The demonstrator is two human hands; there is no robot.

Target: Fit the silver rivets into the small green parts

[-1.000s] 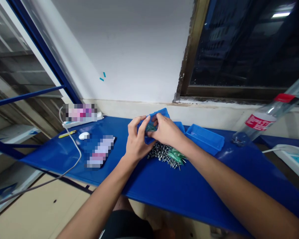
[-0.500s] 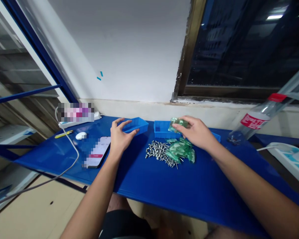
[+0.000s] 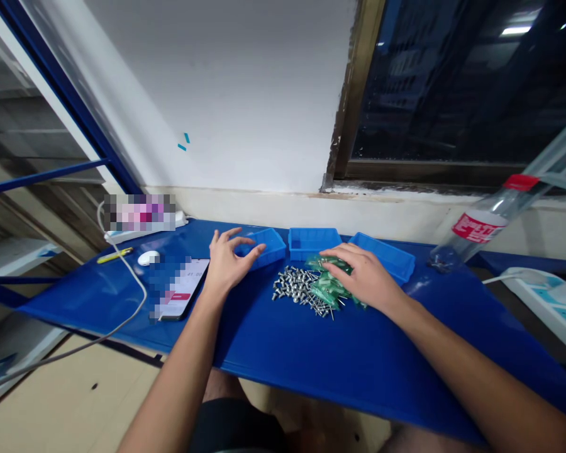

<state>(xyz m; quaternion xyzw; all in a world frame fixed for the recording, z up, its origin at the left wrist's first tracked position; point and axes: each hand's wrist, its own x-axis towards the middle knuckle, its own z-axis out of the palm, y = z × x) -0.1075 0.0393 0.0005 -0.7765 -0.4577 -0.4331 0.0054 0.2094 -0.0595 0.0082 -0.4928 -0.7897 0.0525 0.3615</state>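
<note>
My left hand (image 3: 231, 259) is raised by the left blue tray (image 3: 270, 246), its fingers curved and apart, with nothing held. Over the pile of green packets (image 3: 327, 289) is my right hand (image 3: 361, 270), its fingers and thumb around a green packet (image 3: 327, 263). Silver screws (image 3: 295, 284) lie heaped against the left side of the packets. Behind the heap stands the middle blue tray (image 3: 314, 244). The right blue tray (image 3: 389, 258) sits at an angle behind my right hand.
Left on the blue table (image 3: 283, 352) are a phone (image 3: 182, 296), a white mouse-like object (image 3: 148, 258), a yellow cutter (image 3: 114, 255) and a cable. A clear bottle (image 3: 481, 220) with a red cap stands right. Power strips are at both sides.
My right hand has come down from in front of the middle tray to the green pile, with a green packet in its fingers. My left hand stays open near the left tray.
</note>
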